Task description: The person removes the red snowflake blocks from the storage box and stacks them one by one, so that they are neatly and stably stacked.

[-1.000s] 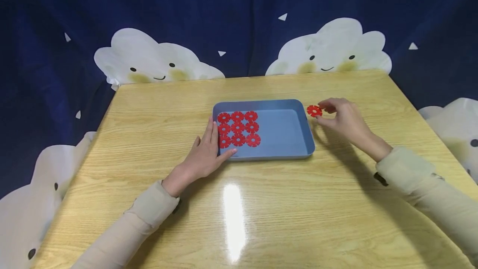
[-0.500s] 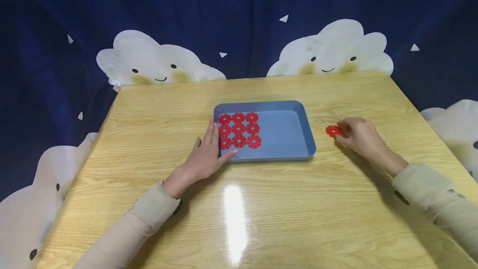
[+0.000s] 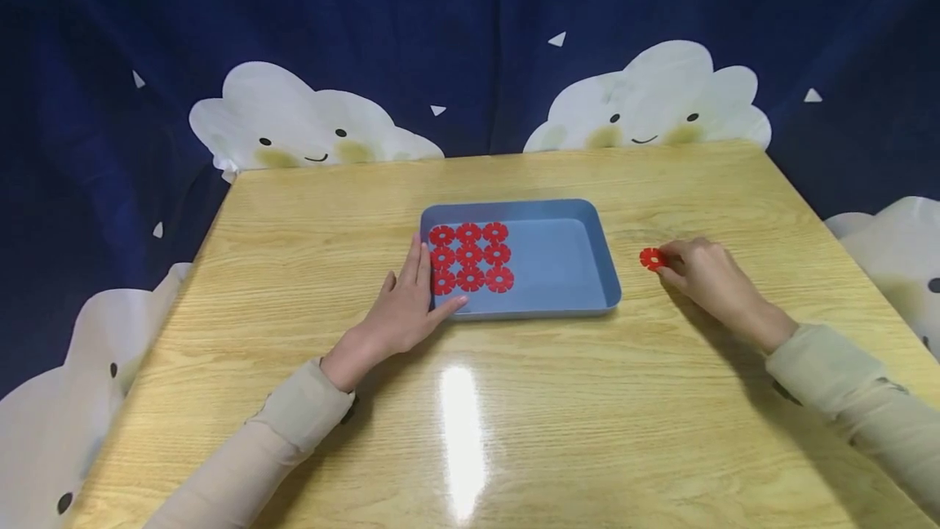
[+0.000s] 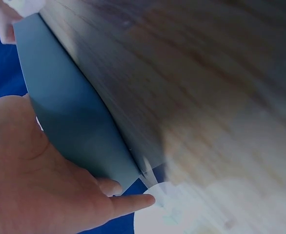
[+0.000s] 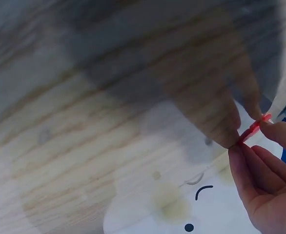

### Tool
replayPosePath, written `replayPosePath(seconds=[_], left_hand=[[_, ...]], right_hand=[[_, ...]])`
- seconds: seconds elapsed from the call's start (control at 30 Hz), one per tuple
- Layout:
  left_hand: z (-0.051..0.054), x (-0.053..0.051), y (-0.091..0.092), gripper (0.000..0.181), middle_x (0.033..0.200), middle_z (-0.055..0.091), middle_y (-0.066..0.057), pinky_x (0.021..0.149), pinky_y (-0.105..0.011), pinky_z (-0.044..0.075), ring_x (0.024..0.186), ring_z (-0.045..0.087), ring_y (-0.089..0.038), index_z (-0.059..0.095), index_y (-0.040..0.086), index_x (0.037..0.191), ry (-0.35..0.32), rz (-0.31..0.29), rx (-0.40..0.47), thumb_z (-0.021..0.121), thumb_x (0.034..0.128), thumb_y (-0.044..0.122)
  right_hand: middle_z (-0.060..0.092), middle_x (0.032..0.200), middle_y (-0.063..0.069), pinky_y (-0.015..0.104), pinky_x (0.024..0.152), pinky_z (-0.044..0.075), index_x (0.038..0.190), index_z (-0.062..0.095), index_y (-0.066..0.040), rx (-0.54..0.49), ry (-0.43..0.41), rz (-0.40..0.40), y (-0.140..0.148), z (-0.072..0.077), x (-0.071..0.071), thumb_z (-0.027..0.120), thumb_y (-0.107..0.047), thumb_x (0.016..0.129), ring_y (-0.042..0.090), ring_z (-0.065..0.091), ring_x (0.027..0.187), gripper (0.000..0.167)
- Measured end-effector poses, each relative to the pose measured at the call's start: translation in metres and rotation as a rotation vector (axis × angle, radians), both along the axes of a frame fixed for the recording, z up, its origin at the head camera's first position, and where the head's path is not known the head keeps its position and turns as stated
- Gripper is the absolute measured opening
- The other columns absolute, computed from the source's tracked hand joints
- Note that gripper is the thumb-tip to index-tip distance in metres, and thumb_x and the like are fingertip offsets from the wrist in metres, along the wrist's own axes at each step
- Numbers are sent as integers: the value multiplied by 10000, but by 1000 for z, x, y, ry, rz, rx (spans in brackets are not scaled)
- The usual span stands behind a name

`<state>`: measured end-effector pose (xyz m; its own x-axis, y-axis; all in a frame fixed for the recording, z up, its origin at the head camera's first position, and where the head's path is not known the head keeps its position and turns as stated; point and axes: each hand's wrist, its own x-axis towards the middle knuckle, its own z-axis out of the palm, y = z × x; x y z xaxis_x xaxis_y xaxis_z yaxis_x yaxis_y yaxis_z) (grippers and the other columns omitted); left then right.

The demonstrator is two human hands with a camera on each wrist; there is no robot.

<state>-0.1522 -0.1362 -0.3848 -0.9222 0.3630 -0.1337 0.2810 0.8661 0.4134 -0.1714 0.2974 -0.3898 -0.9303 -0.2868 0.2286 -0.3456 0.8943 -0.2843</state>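
A blue tray holds several red flower-shaped discs laid in a three-by-three block at its left side. My left hand rests against the tray's left end, its fingers straight along the wall and the thumb over the front rim. In the left wrist view this hand touches the outer tray wall. To the right of the tray, my right hand pinches one red disc low over the table. The right wrist view shows the hand with that disc between thumb and fingers.
The wooden table extends around the tray, with a bright light reflection in front. Behind it and at both sides hangs a dark blue curtain with white clouds and small triangles.
My right hand has moved from beside the tray's right rim farther right and nearer, carrying the pinched disc down toward the table. My left hand has kept its place on the tray.
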Motion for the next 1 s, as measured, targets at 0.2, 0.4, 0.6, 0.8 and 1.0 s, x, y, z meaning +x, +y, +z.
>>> replayPosePath(seconds=[0.2, 0.4, 0.6, 0.8, 1.0], left_hand=[[-1, 1, 0, 1020, 1615, -183, -140, 1121, -622, 164, 1492, 20, -294, -26, -25, 1546, -15, 1, 1, 465, 943, 636], [0, 1, -1, 1015, 1615, -184, -137, 1122, -621, 167, 1492, 6, -289, -21, -26, 1546, -8, 3, -2, 463, 945, 634], [0, 0, 1, 1013, 1612, -192, -135, 1123, -619, 165, 1492, 9, -290, -21, -30, 1544, -10, -4, 3, 459, 947, 633], [0, -1, 2, 1013, 1609, -198, -135, 1126, -614, 165, 1492, 9, -292, -18, -33, 1543, -13, -3, -7, 449, 948, 640], [1, 0, 0, 1014, 1609, -190, -146, 1125, -608, 178, 1490, 26, -297, -11, -41, 1542, -9, -2, -20, 437, 948, 649]], right_hand=[[659, 980, 314, 560, 695, 505, 1105, 648, 137, -16, 43, 22, -6, 10, -2, 741, -12, 834, 439, 632, 861, 323], [684, 1007, 273, 535, 707, 516, 1133, 672, 92, -106, 95, 75, -55, 32, -5, 748, -46, 853, 409, 661, 875, 322], [713, 1023, 202, 461, 764, 557, 1084, 708, 67, -217, 62, 240, -124, 21, -8, 802, -67, 810, 317, 700, 892, 320], [717, 1030, 181, 427, 802, 555, 1089, 706, 72, -229, 9, 331, -167, 7, -9, 823, -77, 784, 288, 687, 932, 359], [710, 1068, 167, 430, 861, 537, 1131, 693, 59, -207, -55, 336, -183, -1, -12, 829, -93, 783, 296, 660, 990, 403]])
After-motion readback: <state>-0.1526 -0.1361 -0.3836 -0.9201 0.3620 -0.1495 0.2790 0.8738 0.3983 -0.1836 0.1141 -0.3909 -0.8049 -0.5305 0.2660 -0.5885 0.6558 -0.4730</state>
